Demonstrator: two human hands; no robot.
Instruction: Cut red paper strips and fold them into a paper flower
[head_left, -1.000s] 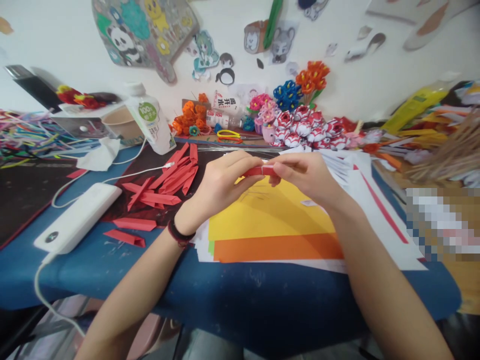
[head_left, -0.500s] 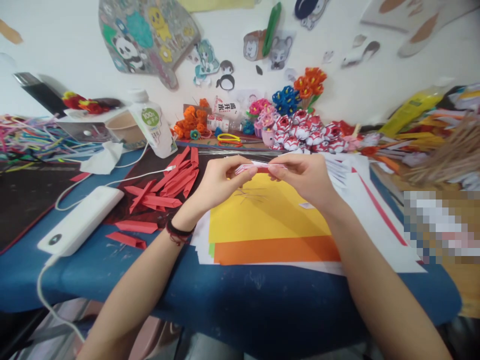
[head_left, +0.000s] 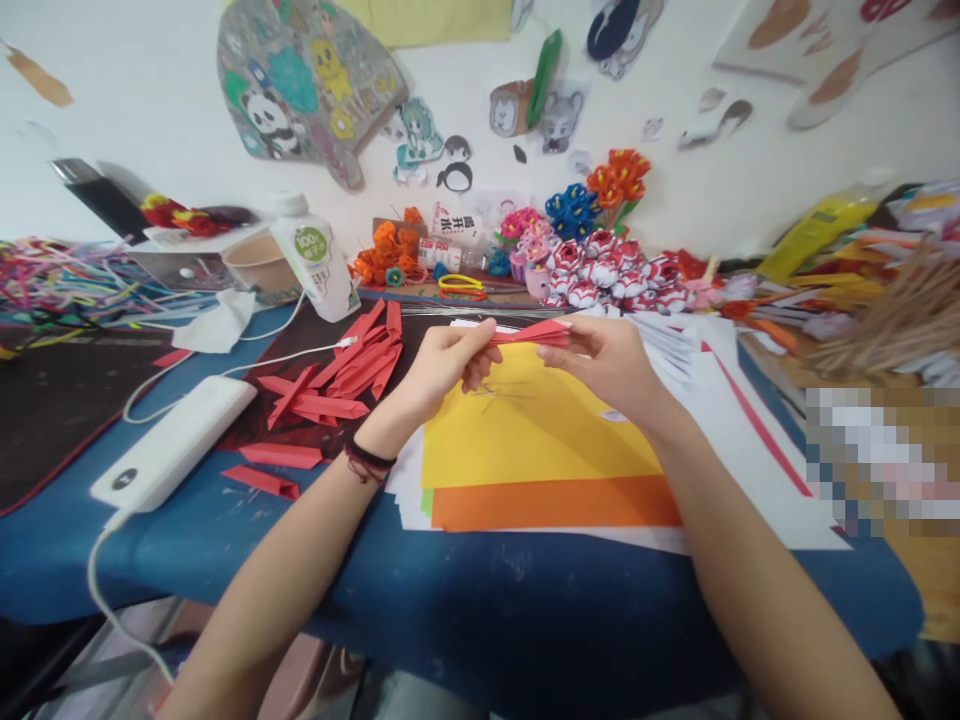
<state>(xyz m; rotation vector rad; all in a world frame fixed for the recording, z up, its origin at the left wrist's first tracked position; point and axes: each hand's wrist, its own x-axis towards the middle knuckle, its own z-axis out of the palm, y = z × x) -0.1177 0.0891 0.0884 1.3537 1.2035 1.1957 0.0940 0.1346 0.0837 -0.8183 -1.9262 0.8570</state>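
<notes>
Between my two hands stretches a stack of folded red paper pieces (head_left: 531,334), held above a yellow paper sheet (head_left: 525,440). My left hand (head_left: 456,362) pinches its left end, thumb on top and fingers curled below. At the right end, my right hand (head_left: 600,350) grips the stack between thumb and fingers. Several thin wires (head_left: 506,392) lie on the yellow sheet under the hands. A pile of folded red paper strips (head_left: 349,365) rests left of my left hand on a dark mat.
A white power bank (head_left: 176,440) with cables lies at left. Behind stand a white bottle (head_left: 315,260) and red-and-white paper flowers (head_left: 600,272). An orange sheet (head_left: 555,503) shows beneath the yellow one. White paper (head_left: 757,480) spreads at right, near a bundle of brown sticks (head_left: 885,310).
The stack between my hands has turned from its white edges to its red faces. My left thumb has shifted up onto it, and the view has moved slightly.
</notes>
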